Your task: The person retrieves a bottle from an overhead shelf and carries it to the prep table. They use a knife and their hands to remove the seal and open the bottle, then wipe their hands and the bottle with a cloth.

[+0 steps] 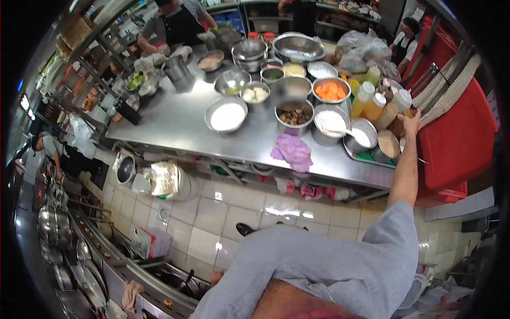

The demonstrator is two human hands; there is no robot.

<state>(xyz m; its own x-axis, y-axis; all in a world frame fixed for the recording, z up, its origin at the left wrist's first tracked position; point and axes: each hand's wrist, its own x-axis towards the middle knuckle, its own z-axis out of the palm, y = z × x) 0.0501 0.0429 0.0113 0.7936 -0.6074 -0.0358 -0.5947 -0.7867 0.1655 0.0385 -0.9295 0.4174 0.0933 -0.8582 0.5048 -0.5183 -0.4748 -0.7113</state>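
My right hand (410, 122) reaches to the right end of the steel counter, its fingers closed around a squeeze bottle of brown sauce (397, 127). Beside it stand squeeze bottles of yellow oil (363, 99) and orange sauce (374, 108). Close by are a steel pot of pale brown powder (387, 144) and a pot of white powder (363, 133). My left hand (217, 277) barely shows past my grey sleeve, near the stove; its fingers cannot be made out.
On the steel counter (170, 119) are bowls of orange slices (330, 91), brown chunks (293, 116) and white powder (226, 115), plus a purple cloth (292, 152). A red bin (457, 138) stands right. Co-workers (178, 24) are across the counter and at left. Pans (93, 282) line the stove.
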